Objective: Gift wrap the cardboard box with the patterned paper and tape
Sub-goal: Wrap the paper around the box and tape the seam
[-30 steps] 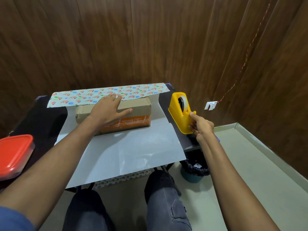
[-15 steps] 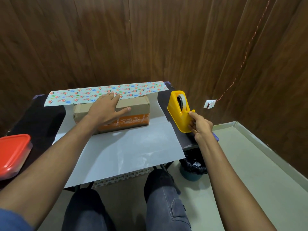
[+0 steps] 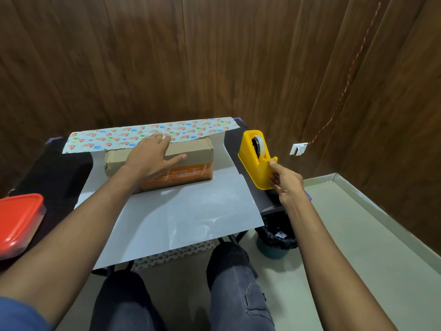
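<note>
Little has moved: right hand (image 3: 285,185) still pinches at the yellow tape dispenser (image 3: 256,158), at three o'clock from the cardboard box (image 3: 188,161). Left hand (image 3: 148,158), fingers spread flat, pins patterned paper (image 3: 114,138) onto the box. Taping comes next; a strip must be torn free.

The cardboard box (image 3: 186,161) lies on the patterned paper (image 3: 186,211), which is spread over the table (image 3: 47,173), its far edge folded onto the box top. The left hand (image 3: 149,158) rests flat on the box. Right of the paper stands the tape dispenser (image 3: 256,161), the right hand (image 3: 285,185) at its near end. A lidded container (image 3: 19,220) sits at the table's left edge; a bin (image 3: 276,237) stands below, to the right.
</note>
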